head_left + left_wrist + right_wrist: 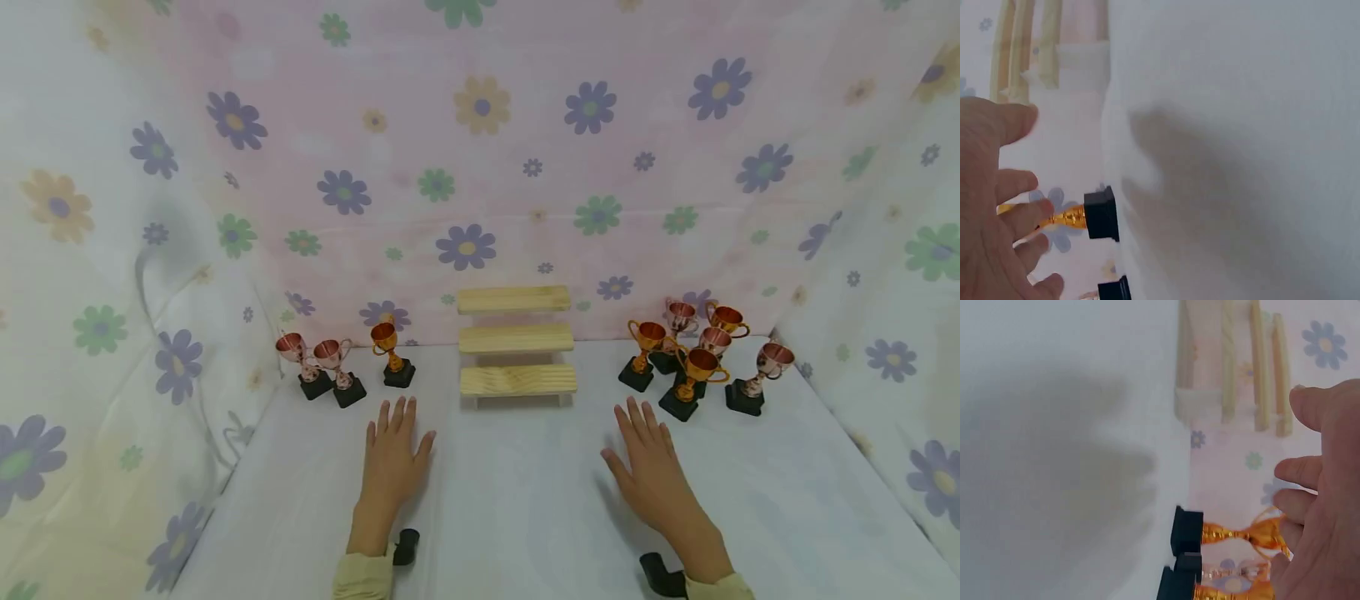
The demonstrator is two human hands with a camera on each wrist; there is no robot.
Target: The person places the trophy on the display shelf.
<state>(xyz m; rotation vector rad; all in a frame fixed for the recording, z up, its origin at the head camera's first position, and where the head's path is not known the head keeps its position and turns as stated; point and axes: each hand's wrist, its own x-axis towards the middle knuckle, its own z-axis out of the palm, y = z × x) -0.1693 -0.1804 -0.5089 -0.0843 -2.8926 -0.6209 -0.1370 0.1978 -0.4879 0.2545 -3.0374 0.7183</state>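
Three trophy cups [333,368] stand at ten o'clock, apparently six cups [699,354] cluster at two o'clock, and one three-step wooden stand [516,345] sits at twelve.

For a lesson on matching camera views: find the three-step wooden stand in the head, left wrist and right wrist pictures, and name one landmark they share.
Head: the wooden stand sits centre, against the flowered backdrop, between the two hands.
Left wrist: the stand's steps run along the top left, above the left hand.
Right wrist: the stand fills the top centre, left of the right hand.
Shared landmark: the white tabletop.
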